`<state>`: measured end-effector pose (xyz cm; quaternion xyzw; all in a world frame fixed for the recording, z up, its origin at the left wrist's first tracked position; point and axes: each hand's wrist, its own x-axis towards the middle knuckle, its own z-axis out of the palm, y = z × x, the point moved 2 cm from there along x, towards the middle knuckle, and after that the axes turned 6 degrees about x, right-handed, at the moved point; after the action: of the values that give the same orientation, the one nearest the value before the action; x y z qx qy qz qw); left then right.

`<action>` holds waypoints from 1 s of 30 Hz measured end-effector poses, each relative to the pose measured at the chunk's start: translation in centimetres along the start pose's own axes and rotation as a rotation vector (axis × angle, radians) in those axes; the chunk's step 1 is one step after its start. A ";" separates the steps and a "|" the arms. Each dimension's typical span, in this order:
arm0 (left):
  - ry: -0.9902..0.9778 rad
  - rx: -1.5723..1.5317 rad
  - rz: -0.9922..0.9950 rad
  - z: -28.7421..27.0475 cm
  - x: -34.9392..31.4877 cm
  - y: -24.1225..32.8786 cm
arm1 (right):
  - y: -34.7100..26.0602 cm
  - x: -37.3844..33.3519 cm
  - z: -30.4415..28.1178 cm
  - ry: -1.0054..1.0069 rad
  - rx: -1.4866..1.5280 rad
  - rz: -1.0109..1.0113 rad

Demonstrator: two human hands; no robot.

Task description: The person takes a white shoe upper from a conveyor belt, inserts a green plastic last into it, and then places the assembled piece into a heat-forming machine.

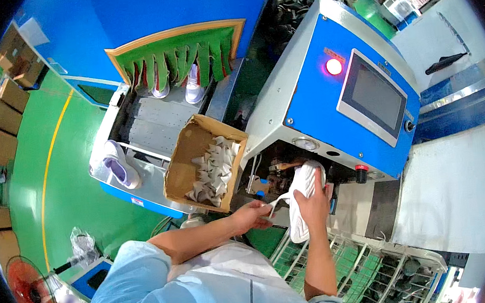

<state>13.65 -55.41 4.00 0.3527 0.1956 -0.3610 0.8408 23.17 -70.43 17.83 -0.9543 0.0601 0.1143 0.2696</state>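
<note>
A white shoe (298, 218) is gripped in my right hand (314, 203), its ribbed sole turned toward me. My thumb and fingers press along the shoe's side and sole. Its upper end reaches the dark opening under the blue machine (313, 99). Between the shoe and my left hand (252, 217) stretches a thin white strip (277, 201), pinched at its end by my left fingers. Whether the strip is fixed to the shoe is hard to make out. Just beyond my left hand, a cardboard box (177, 183) holds a pile of curled white pieces (215, 168).
A conveyor (153, 122) with a green strip curtain (173, 53) carries white shoes; another white shoe (121, 165) rests at its near end. The machine bears a touchscreen (373, 97), a lit lamp (334, 67) and a red knob (361, 173). Below right stands a wire rack (356, 260); lower left, a fan (31, 292).
</note>
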 end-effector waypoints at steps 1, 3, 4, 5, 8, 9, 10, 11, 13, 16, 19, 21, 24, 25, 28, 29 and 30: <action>0.047 0.045 -0.072 0.0 -2.0 1.1 | 0.7 -0.6 0.1 0.038 0.007 -0.018; 0.164 0.134 0.062 -1.9 -4.8 2.9 | 3.4 -1.6 0.5 0.099 0.047 -0.202; 0.220 0.180 0.126 -2.7 -6.1 3.9 | 5.0 -2.1 0.9 0.131 0.066 -0.290; 0.341 0.293 0.152 -3.0 -7.6 5.7 | 7.1 -2.6 1.7 0.095 0.176 -0.258; 0.672 1.108 0.307 -5.1 -10.1 7.9 | 10.8 -4.6 4.1 -0.027 1.080 0.131; 0.754 1.355 0.316 -4.1 -10.6 7.6 | 10.7 -5.6 4.5 -0.148 1.482 0.207; 0.803 1.608 0.323 -2.5 -11.4 7.5 | 7.2 -8.2 4.6 -0.259 1.903 0.348; 0.557 1.444 0.378 -1.1 -11.6 7.6 | 8.1 -9.4 4.3 -0.270 1.882 0.381; 0.104 0.782 0.339 2.4 -11.5 6.1 | 9.1 -10.3 5.2 -0.336 1.867 0.418; 0.062 1.271 0.384 6.9 -11.1 3.8 | 10.8 -11.6 7.0 -0.442 1.845 0.468; 0.164 1.329 0.451 7.4 -10.8 2.7 | 16.3 -11.4 9.8 -0.338 1.800 0.404; 0.171 1.401 0.508 6.7 -10.5 1.8 | 13.8 -11.6 8.5 -0.272 1.810 0.394; 0.156 1.563 0.644 6.5 -10.0 2.3 | 15.2 -11.0 8.2 -0.196 1.621 0.472; 0.151 1.634 0.721 6.2 -9.7 2.9 | 14.7 -10.9 7.9 -0.148 1.607 0.430; 0.182 1.539 0.669 4.9 -7.6 1.7 | 11.6 -10.5 5.2 -0.016 1.448 0.275; 0.180 1.453 0.518 4.7 -6.9 1.2 | 10.0 -9.8 3.8 0.022 1.322 0.201; 0.170 1.366 0.370 4.6 -6.1 0.8 | 8.4 -9.0 2.4 0.065 1.198 0.130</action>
<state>10.55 -55.53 11.09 0.8551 -0.0722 -0.2255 0.4612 12.53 -75.79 13.85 -0.6337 0.1803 0.0477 0.7508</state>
